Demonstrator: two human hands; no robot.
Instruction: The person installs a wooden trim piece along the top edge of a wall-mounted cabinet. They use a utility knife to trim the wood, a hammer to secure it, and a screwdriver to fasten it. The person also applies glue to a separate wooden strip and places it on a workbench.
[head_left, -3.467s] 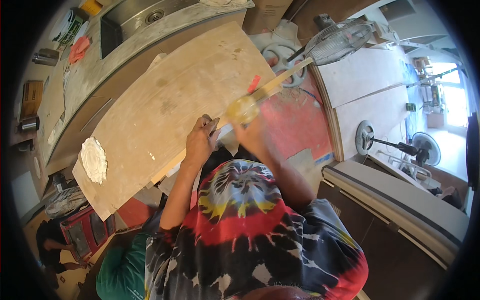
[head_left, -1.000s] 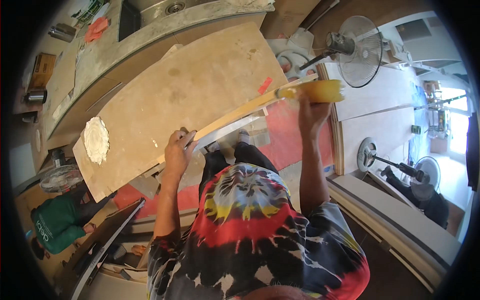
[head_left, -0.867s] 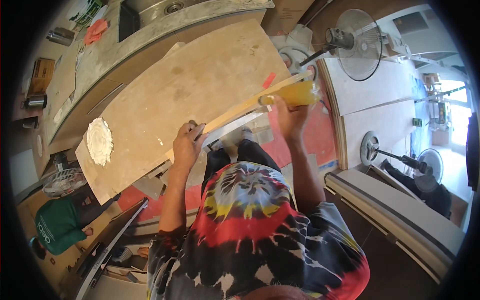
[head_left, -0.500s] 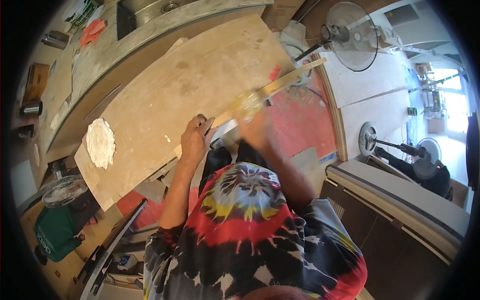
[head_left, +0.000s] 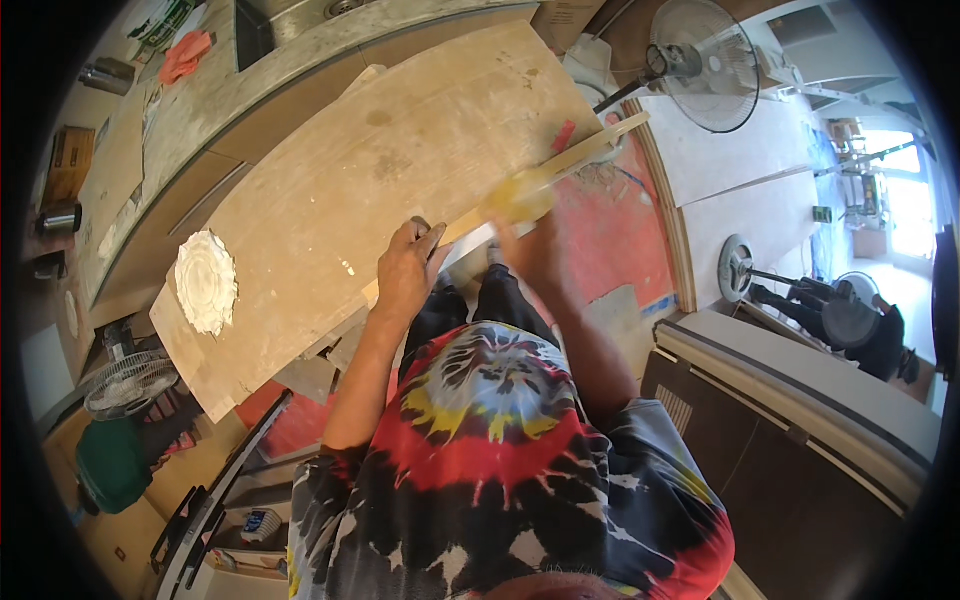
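A long, narrow wooden strip [head_left: 590, 150] lies aslant along the near edge of a big plywood board [head_left: 330, 190], its far right end jutting past the board. My left hand [head_left: 405, 268] is closed round the strip's left part, thumb and fingers pinching it. Farther right along the strip, my right hand [head_left: 532, 243] is smeared by motion. At its fingers a rounded yellow thing [head_left: 520, 196], also blurred, covers part of the strip; its kind does not show. On the board's left end sits a round patch of whitish paste [head_left: 206, 283].
A stone-look counter [head_left: 210, 110] with a sink runs beyond the board. A standing fan [head_left: 700, 65] is at the far right, another fan [head_left: 130, 385] at the left. Two other people [head_left: 115, 465] [head_left: 865, 335] are nearby. A dark cabinet [head_left: 770, 440] stands close on my right.
My left hand has shifted slightly right along the strip. My right hand and the yellow thing have moved a little right, still blurred. The person at left has bent or turned.
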